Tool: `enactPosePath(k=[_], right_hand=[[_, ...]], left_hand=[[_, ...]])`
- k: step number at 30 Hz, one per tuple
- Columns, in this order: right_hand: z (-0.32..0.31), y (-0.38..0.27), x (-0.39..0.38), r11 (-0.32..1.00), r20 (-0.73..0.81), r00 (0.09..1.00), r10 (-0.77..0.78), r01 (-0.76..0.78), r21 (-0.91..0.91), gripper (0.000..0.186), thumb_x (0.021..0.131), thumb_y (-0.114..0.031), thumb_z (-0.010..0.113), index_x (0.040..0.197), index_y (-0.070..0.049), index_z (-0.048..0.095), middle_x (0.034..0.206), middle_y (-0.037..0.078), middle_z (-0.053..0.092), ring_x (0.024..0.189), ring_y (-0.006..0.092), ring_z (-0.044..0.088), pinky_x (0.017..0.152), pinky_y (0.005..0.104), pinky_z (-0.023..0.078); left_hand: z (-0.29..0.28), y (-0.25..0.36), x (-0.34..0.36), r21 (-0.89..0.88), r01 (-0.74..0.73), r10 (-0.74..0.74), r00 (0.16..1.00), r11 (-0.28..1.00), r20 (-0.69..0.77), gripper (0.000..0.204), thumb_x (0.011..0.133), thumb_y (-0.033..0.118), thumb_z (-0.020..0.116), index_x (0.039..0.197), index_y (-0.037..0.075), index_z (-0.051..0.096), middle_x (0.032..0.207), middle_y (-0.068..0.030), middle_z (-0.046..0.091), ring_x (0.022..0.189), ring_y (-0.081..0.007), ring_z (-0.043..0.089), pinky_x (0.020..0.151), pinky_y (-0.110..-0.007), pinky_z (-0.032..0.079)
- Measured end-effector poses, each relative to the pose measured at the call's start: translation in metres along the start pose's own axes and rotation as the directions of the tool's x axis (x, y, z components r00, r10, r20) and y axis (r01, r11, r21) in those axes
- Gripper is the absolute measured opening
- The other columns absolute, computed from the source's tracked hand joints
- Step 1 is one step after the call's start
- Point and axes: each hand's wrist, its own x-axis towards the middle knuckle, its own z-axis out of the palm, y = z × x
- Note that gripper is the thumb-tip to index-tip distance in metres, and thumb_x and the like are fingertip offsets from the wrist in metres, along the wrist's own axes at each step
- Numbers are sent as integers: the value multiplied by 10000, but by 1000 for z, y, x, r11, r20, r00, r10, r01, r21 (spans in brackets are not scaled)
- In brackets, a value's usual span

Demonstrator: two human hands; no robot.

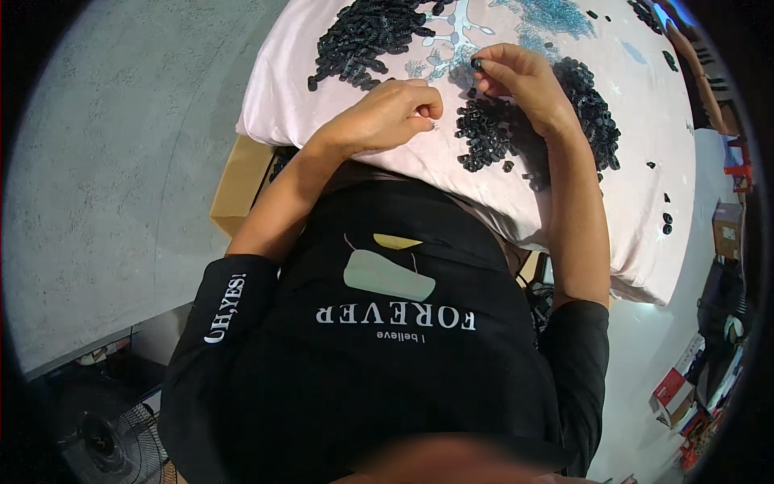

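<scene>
My right hand [524, 81] is raised over the pale pink cloth [419, 161], pinching a small black plastic piece [476, 64] between thumb and fingertips. To its left and a little nearer me, my left hand [391, 117] is closed low over the cloth, fingers curled in; whatever they hold is too small to make out. Below my right hand lies a heap of small black pieces [484, 137]. Another black heap [597, 113] sits partly behind my right wrist. Beyond my left hand spreads a large pile of black ribbed parts [367, 40].
Tiny clear bluish pieces [556, 16] are scattered at the far side. Loose black parts [667, 223] dot the cloth's right. Another person's arm [701, 77] reaches in at far right. A cardboard box [240, 181] stands by the left edge, a fan [105, 440] at lower left.
</scene>
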Motion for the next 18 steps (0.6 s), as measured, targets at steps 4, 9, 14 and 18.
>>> enactPosePath(k=[4,9,14,18], right_hand=[[3,2,-1,1000,21,1000,-6,6,-12,172,956,-107,578,1072,2,642,840,25,657,703,71,619,667,204,526],[2,3,0,999,57,998,40,-40,4,171,953,-101,581,1072,4,643,843,26,662,708,73,623,676,201,526],[6,2,-2,999,116,993,30,-28,-19,179,960,-110,570,1072,12,638,840,30,658,711,73,626,677,202,529],[8,2,-3,999,126,991,46,-48,8,178,963,-109,563,1068,14,636,833,30,655,709,72,626,677,204,532]], left_hand=[[7,-5,3,38,-22,23,999,999,-31,85,851,68,572,913,12,590,825,-111,574,749,-252,578,694,-337,464],[4,5,7,45,25,-21,996,999,-90,84,876,68,562,928,3,566,805,-91,581,732,-203,579,681,-305,466],[5,9,16,-366,134,-214,959,921,-187,77,923,62,565,957,-7,570,779,-12,589,715,-69,557,668,-215,470],[5,13,24,-296,103,-192,938,950,-288,78,912,55,585,961,-5,591,782,-14,601,716,-71,573,656,-216,481]])
